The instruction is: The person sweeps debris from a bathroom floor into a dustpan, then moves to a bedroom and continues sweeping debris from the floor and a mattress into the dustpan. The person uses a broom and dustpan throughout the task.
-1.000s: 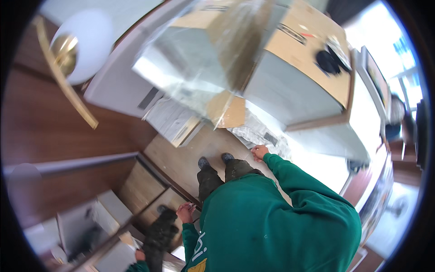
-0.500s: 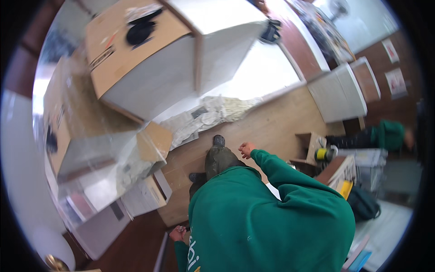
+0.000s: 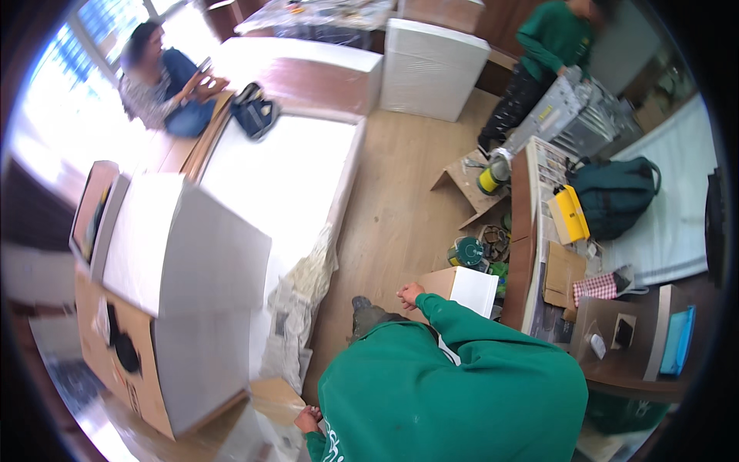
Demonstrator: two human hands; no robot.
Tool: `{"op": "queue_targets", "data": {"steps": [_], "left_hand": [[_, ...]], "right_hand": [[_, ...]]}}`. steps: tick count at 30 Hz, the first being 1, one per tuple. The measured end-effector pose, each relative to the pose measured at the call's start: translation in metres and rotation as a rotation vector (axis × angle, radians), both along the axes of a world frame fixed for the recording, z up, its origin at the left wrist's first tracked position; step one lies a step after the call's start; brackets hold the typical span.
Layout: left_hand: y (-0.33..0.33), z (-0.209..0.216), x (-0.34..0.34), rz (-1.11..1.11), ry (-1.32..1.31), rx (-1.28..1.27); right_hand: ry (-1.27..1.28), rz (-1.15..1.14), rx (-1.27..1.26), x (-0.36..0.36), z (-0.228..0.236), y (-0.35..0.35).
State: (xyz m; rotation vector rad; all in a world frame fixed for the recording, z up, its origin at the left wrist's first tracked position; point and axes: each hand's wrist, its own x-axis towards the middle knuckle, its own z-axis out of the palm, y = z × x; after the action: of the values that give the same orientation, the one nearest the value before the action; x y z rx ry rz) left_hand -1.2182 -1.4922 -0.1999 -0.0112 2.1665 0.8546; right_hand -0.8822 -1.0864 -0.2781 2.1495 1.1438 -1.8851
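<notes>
Wood-grain floor lane [image 3: 392, 173] borders straight-edged white platform [image 3: 296, 165]. Smooth white-faced box [image 3: 473, 291] sits just beside right hand [image 3: 411, 295]; tan cardboard flap [image 3: 275, 394], near left hand [image 3: 309, 420]. Both hands' fingers curl narrow; cannot tell whether they hold anything.

The flap [image 3: 275, 393] is matt cardboard, the floor [image 3: 392, 185] smooth, wood-grained.

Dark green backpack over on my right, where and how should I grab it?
Probably best by the strap loop at the right end of the dark green backpack, coming from above and the right. The loop sticks out from the body and seems to leave a gap to hook, while the yellow box crowds the left side.
</notes>
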Motion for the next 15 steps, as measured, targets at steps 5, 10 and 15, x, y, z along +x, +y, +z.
{"op": "queue_targets", "data": {"steps": [5, 10, 15], "left_hand": [[0.143, 0.002, -0.049, 0.042, -0.151, 0.039], [0.266, -0.006, -0.079, -0.370, -0.207, 0.043], [0.373, -0.010, -0.068, -0.541, -0.154, 0.051]], "right_hand": [[0.086, -0.312, 0.084, 0.031, 0.011, 0.049], [0.142, -0.561, 0.093, 0.058, 0.028, 0.068], [0.199, -0.714, 0.048, 0.083, 0.037, 0.098]]}}
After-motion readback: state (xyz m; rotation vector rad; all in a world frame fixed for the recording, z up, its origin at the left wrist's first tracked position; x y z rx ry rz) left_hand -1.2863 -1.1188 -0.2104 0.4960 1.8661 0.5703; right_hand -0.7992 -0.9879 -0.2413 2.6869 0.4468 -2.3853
